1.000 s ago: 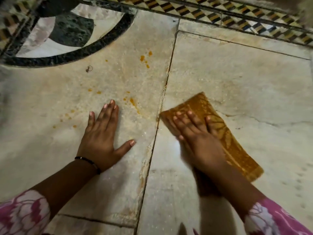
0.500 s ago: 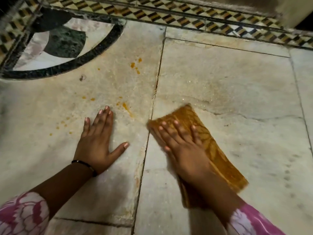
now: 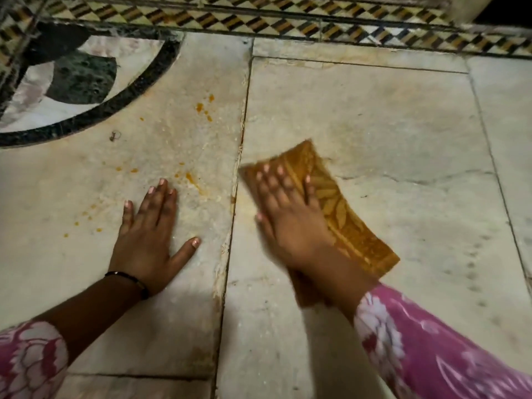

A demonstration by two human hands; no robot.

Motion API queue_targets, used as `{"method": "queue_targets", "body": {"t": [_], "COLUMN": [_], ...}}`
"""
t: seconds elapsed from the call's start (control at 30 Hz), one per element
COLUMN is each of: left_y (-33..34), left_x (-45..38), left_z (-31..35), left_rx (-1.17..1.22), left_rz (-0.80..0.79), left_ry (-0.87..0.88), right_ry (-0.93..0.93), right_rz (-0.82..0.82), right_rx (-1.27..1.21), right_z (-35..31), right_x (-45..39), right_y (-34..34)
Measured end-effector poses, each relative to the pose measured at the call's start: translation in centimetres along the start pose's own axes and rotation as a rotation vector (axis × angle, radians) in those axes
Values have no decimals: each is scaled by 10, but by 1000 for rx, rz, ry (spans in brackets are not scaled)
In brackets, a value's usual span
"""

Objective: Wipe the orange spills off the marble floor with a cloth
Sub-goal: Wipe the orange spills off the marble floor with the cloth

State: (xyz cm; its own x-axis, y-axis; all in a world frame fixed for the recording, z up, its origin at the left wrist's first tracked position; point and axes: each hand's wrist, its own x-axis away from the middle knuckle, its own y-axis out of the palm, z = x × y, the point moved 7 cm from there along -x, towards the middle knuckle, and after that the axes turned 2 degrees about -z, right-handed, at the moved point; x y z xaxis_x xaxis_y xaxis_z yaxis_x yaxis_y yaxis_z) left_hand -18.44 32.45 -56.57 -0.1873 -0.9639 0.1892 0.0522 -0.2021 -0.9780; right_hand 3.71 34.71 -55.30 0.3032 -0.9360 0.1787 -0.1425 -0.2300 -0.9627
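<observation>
An orange-brown patterned cloth (image 3: 342, 214) lies flat on the right marble slab, its left corner at the joint between slabs. My right hand (image 3: 290, 217) presses on it with straight fingers and covers its near left part. My left hand (image 3: 149, 234) rests flat on the left slab with fingers spread. Orange spills dot the left slab: a streak (image 3: 192, 181) just past my left fingertips, a cluster of drops (image 3: 205, 108) farther away, and small specks (image 3: 86, 220) left of my left hand.
The marble floor (image 3: 374, 116) has a dark joint (image 3: 239, 174) running between the two slabs. A black curved inlay (image 3: 95, 116) lies at the far left. A checkered tile border (image 3: 259, 21) runs along the far edge. A small dark bit of debris (image 3: 114, 135) sits near the inlay.
My right hand has slid the cloth to the left across the right slab, up to the joint. My left hand has stayed planted in place.
</observation>
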Motion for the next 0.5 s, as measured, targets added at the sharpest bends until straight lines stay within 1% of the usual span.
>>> {"method": "queue_targets", "body": {"t": [0.03,0.07,0.17,0.23,0.3,0.37,0.4,0.43,0.5], "left_y": [1,1,3,4,5,5,5,5,4], "left_x": [1,1,2,1,-1,0,0,0,0], "left_z": [-1,-1,-1,-2,-3,-3,-3,-3,-3], "left_rx": [-1,-2,-24,-36,-41,-31,-28,-28,-25], "left_rz": [-2,-1,-7,-10,-7,-3,-1,0,8], "left_ry": [-5,-8,-7,-5,0,7,9,9,5], "right_ry": [-43,-39,132,266,398,518,524,468,220], "right_rz": [4,9,26,46,78,72,50,24,-17], "right_rx": [1,-4,1,-19,-62,-91,-83,-55,12], "right_z": [-4,4,58,89,106,111,103,87,36], "right_x": [24,49,97,91,59,17,-1,-16,-28], "right_y": [5,9,9,-2,-12,-16,-17,-16,-11]}}
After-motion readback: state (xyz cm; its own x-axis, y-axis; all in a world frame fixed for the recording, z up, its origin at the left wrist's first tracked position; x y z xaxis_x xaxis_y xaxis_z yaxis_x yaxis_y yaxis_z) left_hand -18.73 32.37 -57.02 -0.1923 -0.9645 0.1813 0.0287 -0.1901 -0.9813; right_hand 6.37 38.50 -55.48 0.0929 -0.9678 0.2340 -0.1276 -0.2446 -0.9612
